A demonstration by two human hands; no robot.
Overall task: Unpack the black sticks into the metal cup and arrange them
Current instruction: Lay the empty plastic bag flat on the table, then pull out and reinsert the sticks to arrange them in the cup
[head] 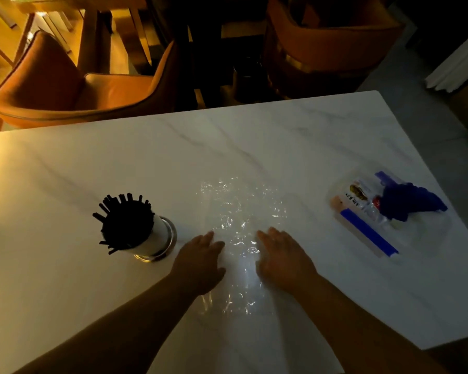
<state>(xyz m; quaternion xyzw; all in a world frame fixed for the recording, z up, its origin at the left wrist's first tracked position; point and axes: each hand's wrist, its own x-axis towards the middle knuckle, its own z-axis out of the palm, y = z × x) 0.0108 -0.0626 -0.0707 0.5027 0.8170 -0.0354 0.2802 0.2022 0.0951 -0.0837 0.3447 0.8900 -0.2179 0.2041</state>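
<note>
A metal cup [160, 240] stands on the white marble table [65, 171], left of centre, packed with a bundle of black sticks [125, 222] that fan out at the top. A clear crinkled plastic wrapper [241, 211] lies flat on the table in the middle. My left hand [200, 261] rests palm down on the wrapper's left edge, just right of the cup. On the wrapper's right side my right hand [284, 259] also lies flat. Both hands have fingers extended and hold nothing.
A clear packet [368, 211] with blue stripes and a dark blue item on it lies at the table's right side. Orange armchairs [52, 85] stand beyond the far edge. The table's right edge drops off to a grey floor.
</note>
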